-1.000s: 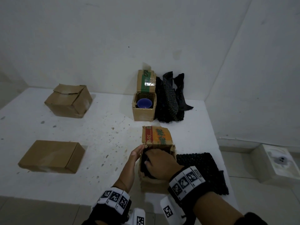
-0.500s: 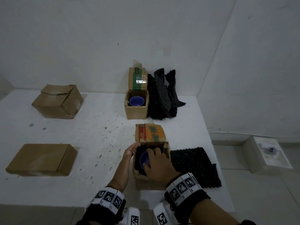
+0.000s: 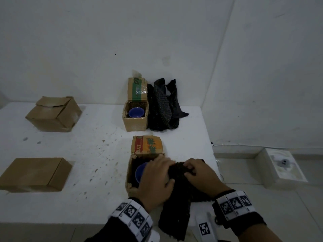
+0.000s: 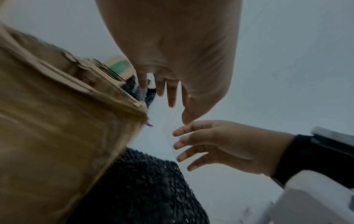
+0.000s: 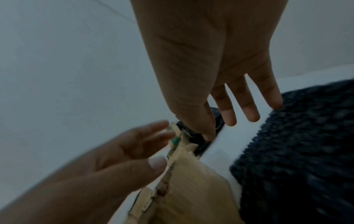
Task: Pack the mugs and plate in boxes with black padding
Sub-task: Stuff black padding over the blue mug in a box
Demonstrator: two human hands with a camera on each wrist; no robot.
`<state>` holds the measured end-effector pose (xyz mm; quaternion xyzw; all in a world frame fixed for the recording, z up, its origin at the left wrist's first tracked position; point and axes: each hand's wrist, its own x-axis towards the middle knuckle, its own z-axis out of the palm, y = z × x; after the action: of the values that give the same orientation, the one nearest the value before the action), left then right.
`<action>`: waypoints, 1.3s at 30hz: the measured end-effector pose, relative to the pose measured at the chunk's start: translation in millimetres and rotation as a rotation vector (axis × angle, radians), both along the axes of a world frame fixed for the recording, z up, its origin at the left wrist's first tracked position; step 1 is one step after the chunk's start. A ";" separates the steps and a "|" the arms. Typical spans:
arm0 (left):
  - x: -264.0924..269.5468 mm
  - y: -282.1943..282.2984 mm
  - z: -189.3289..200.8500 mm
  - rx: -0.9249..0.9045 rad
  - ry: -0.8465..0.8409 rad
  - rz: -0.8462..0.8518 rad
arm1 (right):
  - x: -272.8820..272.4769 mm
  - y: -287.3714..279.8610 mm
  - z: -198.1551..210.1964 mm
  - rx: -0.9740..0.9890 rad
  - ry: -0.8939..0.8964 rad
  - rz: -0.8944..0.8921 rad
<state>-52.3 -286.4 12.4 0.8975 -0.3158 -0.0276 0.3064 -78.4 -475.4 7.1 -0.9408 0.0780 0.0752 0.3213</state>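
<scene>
An open cardboard box (image 3: 131, 173) with an orange flap stands near the table's front edge, and a blue mug (image 3: 140, 172) sits inside it on dark lining. Just right of this box, my left hand (image 3: 157, 179) and right hand (image 3: 199, 173) both grip a bunched sheet of black padding (image 3: 176, 172). Its lower end hangs over the table edge. Both wrist views are blurred; the left wrist view shows the box wall (image 4: 57, 136) and the padding (image 4: 143, 189). A second open box (image 3: 134, 124) at the back holds another blue mug (image 3: 136, 112).
More black padding (image 3: 162, 110) is piled against the wall beside the far box. Two closed cardboard boxes (image 3: 52, 116) (image 3: 35, 173) sit on the left of the white table (image 3: 87, 154). A white fixture (image 3: 283, 166) lies on the floor at right.
My right hand left the box and my left hand left its side. Both moved right to the black padding, which was flat on the table and is now bunched and lifted.
</scene>
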 end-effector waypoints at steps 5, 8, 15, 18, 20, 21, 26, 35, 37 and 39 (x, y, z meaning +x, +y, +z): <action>-15.1 -48.8 -16.7 0.296 0.222 -0.259 | -13.7 -8.5 -59.4 0.156 0.083 0.073; -14.6 -60.8 -27.5 0.520 0.282 -0.269 | -15.5 -2.1 -84.2 -0.003 0.127 0.103; -15.0 -70.2 -44.9 0.592 0.325 -0.141 | -9.4 -5.7 -77.8 0.122 0.127 -0.025; -17.5 -72.5 -47.4 0.503 0.264 -0.041 | -6.3 -10.8 -57.1 0.390 0.116 -0.141; -18.6 -74.3 -45.0 0.416 0.240 0.018 | -4.9 -15.6 -39.4 0.561 0.170 -0.235; -18.7 -75.2 -42.8 0.368 0.227 0.043 | -4.1 -18.4 -33.1 0.669 0.185 -0.284; -14.6 -77.2 -16.1 -0.033 0.166 0.122 | 6.5 -25.1 6.3 1.157 0.182 -0.485; 27.2 -34.1 43.6 -0.576 0.281 0.261 | 23.1 0.4 49.2 0.829 -0.260 -0.244; 39.0 -16.9 51.5 -0.631 0.289 0.228 | 23.2 14.9 56.9 0.767 -0.322 -0.065; 48.1 1.0 54.6 -0.649 0.277 0.206 | 23.9 35.1 62.3 0.839 -0.293 0.044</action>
<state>-4.2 -285.4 67.0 0.7686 -0.1718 -0.0161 0.6161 -54.5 -440.3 69.4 -0.7311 -0.0258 -0.0269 0.6813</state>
